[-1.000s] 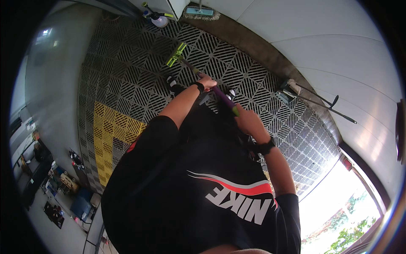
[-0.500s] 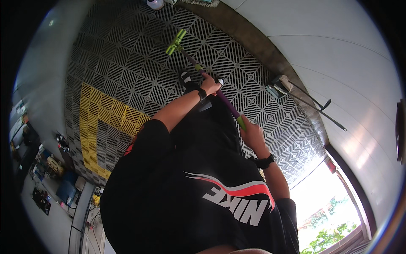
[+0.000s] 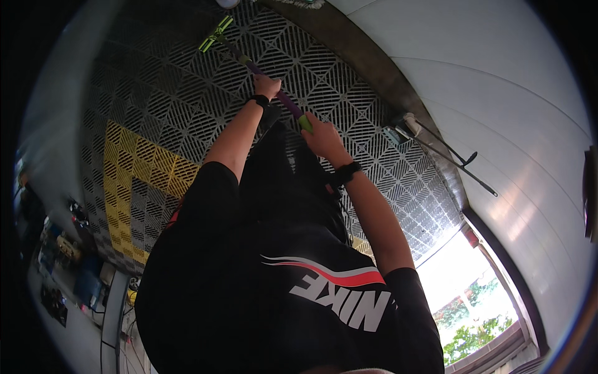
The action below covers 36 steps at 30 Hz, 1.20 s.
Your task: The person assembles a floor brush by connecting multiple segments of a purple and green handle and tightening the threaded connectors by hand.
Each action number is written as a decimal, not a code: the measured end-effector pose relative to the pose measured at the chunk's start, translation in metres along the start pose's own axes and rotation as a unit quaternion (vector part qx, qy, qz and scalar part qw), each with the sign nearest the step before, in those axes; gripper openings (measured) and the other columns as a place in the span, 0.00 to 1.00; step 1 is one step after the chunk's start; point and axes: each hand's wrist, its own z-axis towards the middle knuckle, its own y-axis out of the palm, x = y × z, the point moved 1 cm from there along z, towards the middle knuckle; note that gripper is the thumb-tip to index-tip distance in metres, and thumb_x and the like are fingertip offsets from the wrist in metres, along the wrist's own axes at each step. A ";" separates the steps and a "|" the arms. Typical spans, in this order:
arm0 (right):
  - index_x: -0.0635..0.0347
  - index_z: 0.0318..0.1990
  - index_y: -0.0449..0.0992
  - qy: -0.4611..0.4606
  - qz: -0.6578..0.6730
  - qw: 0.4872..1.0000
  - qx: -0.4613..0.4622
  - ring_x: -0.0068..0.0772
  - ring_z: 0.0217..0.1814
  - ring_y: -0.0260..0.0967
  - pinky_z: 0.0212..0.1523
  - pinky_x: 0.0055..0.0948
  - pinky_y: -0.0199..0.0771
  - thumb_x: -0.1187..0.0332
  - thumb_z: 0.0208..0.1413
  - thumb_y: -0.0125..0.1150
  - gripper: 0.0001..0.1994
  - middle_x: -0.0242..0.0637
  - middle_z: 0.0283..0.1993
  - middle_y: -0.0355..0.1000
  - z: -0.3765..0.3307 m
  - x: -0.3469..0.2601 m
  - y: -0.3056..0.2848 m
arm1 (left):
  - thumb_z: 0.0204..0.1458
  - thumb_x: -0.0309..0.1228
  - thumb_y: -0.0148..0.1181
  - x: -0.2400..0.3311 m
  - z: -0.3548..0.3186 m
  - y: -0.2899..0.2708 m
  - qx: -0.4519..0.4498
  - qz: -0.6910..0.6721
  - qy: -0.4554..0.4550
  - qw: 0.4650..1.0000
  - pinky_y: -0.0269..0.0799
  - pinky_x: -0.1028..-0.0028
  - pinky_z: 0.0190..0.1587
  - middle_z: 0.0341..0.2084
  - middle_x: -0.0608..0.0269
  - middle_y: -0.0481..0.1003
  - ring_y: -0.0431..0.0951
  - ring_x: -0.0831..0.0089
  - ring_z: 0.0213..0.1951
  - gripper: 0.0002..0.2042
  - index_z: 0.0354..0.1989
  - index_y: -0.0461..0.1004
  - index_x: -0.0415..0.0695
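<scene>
A long mop (image 3: 289,103) with a purple pole and a narrow bright green head slants across the upper middle, its head toward the far left above the floor grating. My left hand (image 3: 268,86) is closed round the pole partway down, below the head. Nearer to me, my right hand (image 3: 324,138) grips the pole's green end. Both arms reach forward, with a black band on each wrist. Whether the mop head touches the floor, I cannot tell.
Grey slatted tiles (image 3: 187,100) cover the floor, with a yellow tile strip (image 3: 118,181) at left. By the white wall (image 3: 492,93) on the right stands a dustpan-like thing (image 3: 395,135) with long dark handles. A bright doorway (image 3: 473,305) opens at lower right.
The mop has moved forward and to the left, away from my body. Both my hands have gone with it, still round the pole, and my arms stretch out further.
</scene>
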 end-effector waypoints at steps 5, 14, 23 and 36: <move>0.55 0.71 0.59 0.020 0.012 0.999 -0.036 0.50 0.43 0.79 0.45 0.44 0.78 0.56 0.59 0.60 0.34 0.55 0.47 0.78 -0.014 0.013 0.002 | 0.61 0.33 0.56 0.009 -0.002 0.029 0.062 0.411 0.091 0.905 0.76 0.41 0.33 0.10 0.61 0.59 0.59 0.61 0.12 0.16 0.20 0.64 0.46; 0.55 0.72 0.57 0.052 0.000 0.996 -0.067 0.57 0.49 0.78 0.49 0.47 0.76 0.54 0.61 0.57 0.34 0.59 0.49 0.77 -0.063 0.063 -0.009 | 0.60 0.35 0.59 0.060 -0.033 0.066 0.028 0.366 0.151 0.918 0.74 0.42 0.36 0.12 0.59 0.60 0.63 0.60 0.16 0.14 0.24 0.66 0.46; 0.55 0.71 0.58 0.094 0.002 0.994 -0.047 0.65 0.57 0.72 0.57 0.51 0.73 0.58 0.60 0.57 0.32 0.63 0.54 0.74 -0.242 0.285 -0.038 | 0.64 0.35 0.48 0.243 -0.144 0.262 -0.080 -0.318 -0.062 0.943 0.71 0.63 0.25 0.21 0.49 0.72 0.70 0.63 0.19 0.42 0.70 0.22 0.27; 0.54 0.68 0.63 0.027 0.009 1.000 0.005 0.64 0.50 0.75 0.50 0.50 0.76 0.64 0.55 0.61 0.31 0.61 0.46 0.76 -0.367 0.363 -0.089 | 0.67 0.33 0.46 0.320 -0.168 0.403 -0.081 -0.176 0.193 0.962 0.74 0.52 0.32 0.11 0.62 0.65 0.69 0.62 0.14 0.20 0.56 0.57 0.25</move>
